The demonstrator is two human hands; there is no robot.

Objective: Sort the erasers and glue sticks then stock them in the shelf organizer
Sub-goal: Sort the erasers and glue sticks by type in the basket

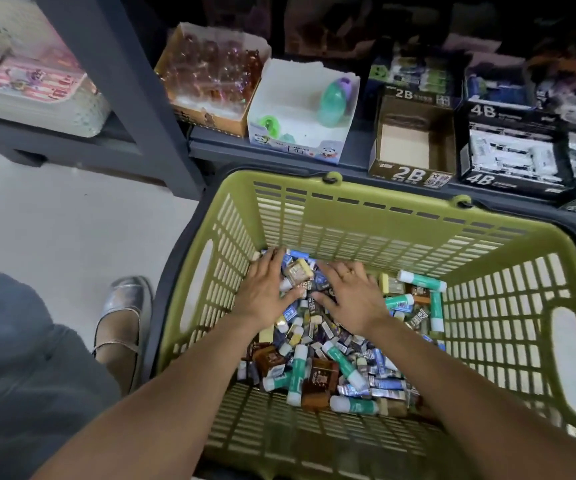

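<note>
Both bare forearms reach from the bottom of the frame up toward its centre, converging as they go. The left hand (266, 289) lies palm down with fingers spread and nearly straight. Just beside it, the right hand (347, 294) lies palm down too, fingers extended toward upper left.

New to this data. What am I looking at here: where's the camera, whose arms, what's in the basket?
There is no robot here. One wide-angle camera sits on a person's head and looks down, so the two bare arms are the wearer's own. Both hands, left hand and right hand, are spread flat on a mixed pile of small wrapped erasers and green-and-white glue sticks lying in a green plastic basket. Neither hand plainly grips anything; they seem to be sifting. Behind the basket, on a dark shelf, stand display boxes: a nearly empty 2B box, a fuller 4B box and a white box.
</note>
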